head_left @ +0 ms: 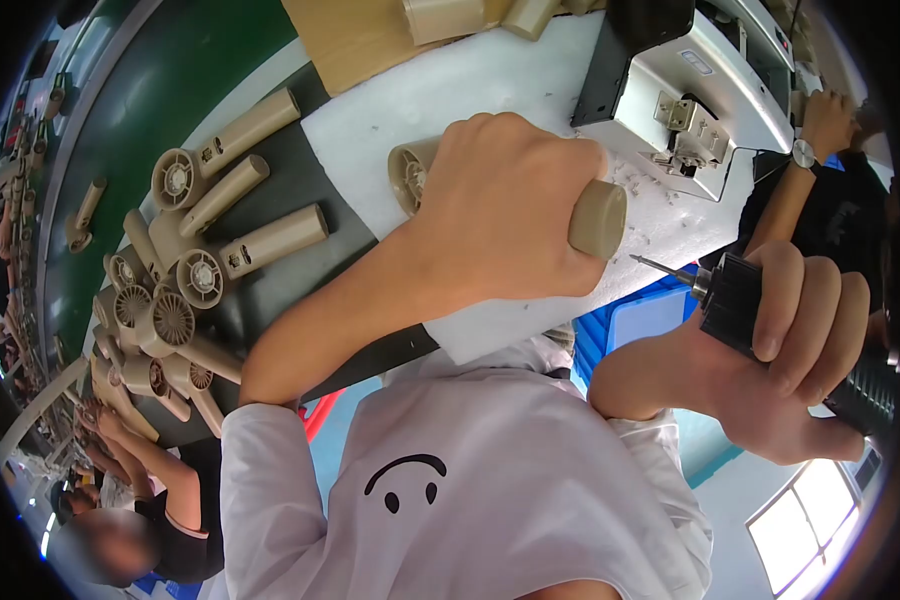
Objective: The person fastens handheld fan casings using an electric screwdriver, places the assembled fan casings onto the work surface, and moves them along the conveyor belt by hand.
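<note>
My left hand [515,205] is wrapped around a beige handheld fan [598,220] above a white foam sheet [360,130]. The fan's round head [407,178] shows on one side of the fist and the end of its handle on the other; the middle is covered by my fingers. In my right hand [770,350] is a black electric screwdriver [732,300]. Its thin metal bit points toward the handle end, with a small gap between them.
A metal screw feeder [690,130] stands at the upper right, with small screws scattered around it. Several beige fans [200,275] lie on the dark mat at left, beside a green conveyor [160,75]. Other people's arms [795,190] show at right and lower left.
</note>
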Demonstrator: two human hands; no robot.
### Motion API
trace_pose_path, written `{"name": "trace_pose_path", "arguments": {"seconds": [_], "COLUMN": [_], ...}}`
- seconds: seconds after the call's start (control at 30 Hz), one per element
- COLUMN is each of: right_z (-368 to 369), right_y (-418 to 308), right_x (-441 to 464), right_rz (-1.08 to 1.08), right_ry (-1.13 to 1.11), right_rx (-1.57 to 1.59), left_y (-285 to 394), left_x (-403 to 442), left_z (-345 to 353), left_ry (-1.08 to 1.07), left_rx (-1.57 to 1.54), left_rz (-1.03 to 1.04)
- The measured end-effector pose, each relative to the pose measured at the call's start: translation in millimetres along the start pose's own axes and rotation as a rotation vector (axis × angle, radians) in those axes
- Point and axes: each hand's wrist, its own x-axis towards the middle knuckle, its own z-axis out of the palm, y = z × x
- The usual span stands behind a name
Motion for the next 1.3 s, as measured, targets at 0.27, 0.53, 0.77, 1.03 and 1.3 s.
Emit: {"name": "trace_pose_path", "arguments": {"seconds": [0.27,0.53,0.77,1.03,1.3], "right_z": [-2.3,-12.5,-21.1,-55.1,-66.4], "right_y": [-3.4,1.7,-7.4,-28.2,-20.4], "right_x": [5.1,1.0,14.0,28.8,51.3], "right_rz": [0.219,0.222,0.154,0.132,0.056], "right_ry": [-0.281,-0.318,-0.284,-0.23,-0.371], "right_rx": [-0.149,-0.017,-0.114,-0.24,-0.277], "left_y": [0.6,6.7,6.0,-207.7,-109.0], "left_x": [-1.3,-2.4,13.8,102.7,117.7], "left_z": [0.8,-0.2,-32.3,-205.3,-87.3], "left_ry": [-0.023,-0.073,-0.028,0.231,0.192], "left_rx": [0.005,0.042,0.32,0.889,0.655], "left_rz": [-0.01,-0.053,-0.272,-0.736,-0.657]}}
